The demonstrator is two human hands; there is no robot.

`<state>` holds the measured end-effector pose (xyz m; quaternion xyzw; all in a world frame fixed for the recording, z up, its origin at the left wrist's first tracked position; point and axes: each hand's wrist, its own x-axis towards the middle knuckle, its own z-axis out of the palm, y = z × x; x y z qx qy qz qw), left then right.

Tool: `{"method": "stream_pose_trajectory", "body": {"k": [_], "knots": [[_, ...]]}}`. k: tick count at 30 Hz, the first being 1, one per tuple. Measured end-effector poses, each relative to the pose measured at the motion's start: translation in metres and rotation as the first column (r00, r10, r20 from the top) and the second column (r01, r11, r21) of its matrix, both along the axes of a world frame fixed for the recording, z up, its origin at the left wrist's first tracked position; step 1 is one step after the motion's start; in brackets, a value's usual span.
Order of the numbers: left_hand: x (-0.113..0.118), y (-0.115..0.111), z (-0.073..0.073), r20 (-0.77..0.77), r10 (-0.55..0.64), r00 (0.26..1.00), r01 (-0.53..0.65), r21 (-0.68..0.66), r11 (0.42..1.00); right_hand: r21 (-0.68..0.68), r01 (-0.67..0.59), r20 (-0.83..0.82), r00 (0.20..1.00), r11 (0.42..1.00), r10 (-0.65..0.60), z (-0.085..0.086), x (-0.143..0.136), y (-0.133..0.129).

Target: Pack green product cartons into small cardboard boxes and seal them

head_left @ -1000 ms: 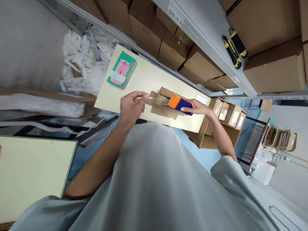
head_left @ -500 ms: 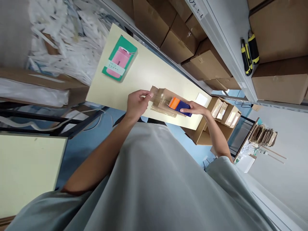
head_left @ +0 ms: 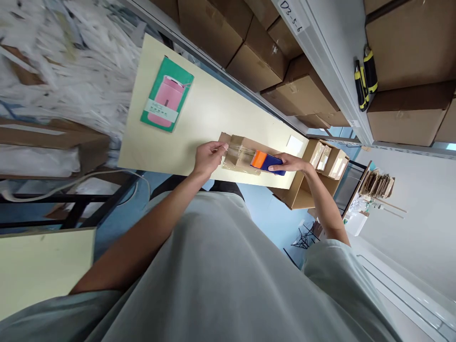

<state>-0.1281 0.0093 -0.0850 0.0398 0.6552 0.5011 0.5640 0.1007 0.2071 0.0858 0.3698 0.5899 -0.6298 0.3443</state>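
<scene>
A small cardboard box (head_left: 245,142) with shiny clear tape across it lies near the front edge of the cream table (head_left: 206,99). My left hand (head_left: 209,157) is closed in a pinch at the box's left end, on the edge of a cardboard flap (head_left: 224,137). Whether tape is also between those fingertips cannot be made out. My right hand (head_left: 287,163) is wrapped round a dark blue and orange tape dispenser (head_left: 265,162), held against the box's right part. Its underside is hidden.
A green box with a pink picture (head_left: 167,95) lies at the table's left end. White paper (head_left: 295,144) is at the right, beside an open carton (head_left: 301,190). Shelves of cartons (head_left: 263,59) border the back. Two yellow-black cutters (head_left: 361,85) lie on an upper shelf.
The camera view has shifted and turned slightly. Both hands keep their holds, the left at the box's left end and the right on the tape dispenser.
</scene>
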Motion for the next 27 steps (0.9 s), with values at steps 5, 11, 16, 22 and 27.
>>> {"method": "stream_pose_trajectory", "body": {"k": [5, 11, 16, 22, 27], "knots": [[0.026, 0.005, -0.031, 0.123, -0.006, 0.992, 0.010, -0.032, 0.999, 0.006, -0.009, 0.007, 1.000, 1.000, 0.009, -0.001, -0.005, -0.002], [0.045, 0.009, -0.046, -0.070, -0.031, 0.997, 0.034, 0.040, 0.999, 0.045, 0.007, -0.028, 1.000, 0.999, -0.005, -0.006, 0.001, -0.007], [0.036, -0.009, -0.018, -0.469, -0.135, 0.873, 0.207, 0.106, 0.973, 0.046, -0.014, -0.085, 0.996, 0.999, 0.018, -0.012, 0.005, -0.007], [0.055, -0.019, 0.022, -0.582, -0.430, 0.690, 0.558, 0.050, 0.828, 0.054, -0.061, -0.184, 0.980, 0.997, 0.070, -0.029, 0.006, 0.001], [0.063, -0.001, 0.014, -0.536, -0.390, 0.749, 0.487, 0.046, 0.872, 0.123, -0.119, -0.236, 0.961, 0.985, 0.145, -0.040, 0.002, 0.009]]}}
